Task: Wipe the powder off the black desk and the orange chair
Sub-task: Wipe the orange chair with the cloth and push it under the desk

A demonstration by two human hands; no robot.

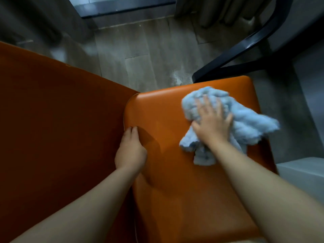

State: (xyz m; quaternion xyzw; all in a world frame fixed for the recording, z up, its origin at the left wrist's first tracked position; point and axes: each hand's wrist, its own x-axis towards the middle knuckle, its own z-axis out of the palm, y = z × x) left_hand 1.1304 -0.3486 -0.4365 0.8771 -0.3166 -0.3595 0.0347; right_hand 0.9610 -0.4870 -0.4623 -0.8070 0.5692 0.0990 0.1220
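Note:
The orange chair's seat [168,113] fills the middle of the head view, and its backrest [52,111] rises at the left. A fluffy light blue cloth [249,118] lies bunched on the seat near its far right corner. My right hand [213,122] presses flat on the cloth with spread fingers. My left hand [130,149] rests at the seat's left edge where it meets the backrest, its fingers curled over that edge. I see no clear powder on the seat; a pale dusty patch [178,78] lies on the floor just beyond it.
A black curved desk leg [245,48] runs from the upper right down to the floor by the seat's far corner. Grey wood-look floor [133,50] lies beyond the chair, with a dark-framed window base at the top. A pale surface [301,174] sits at the right.

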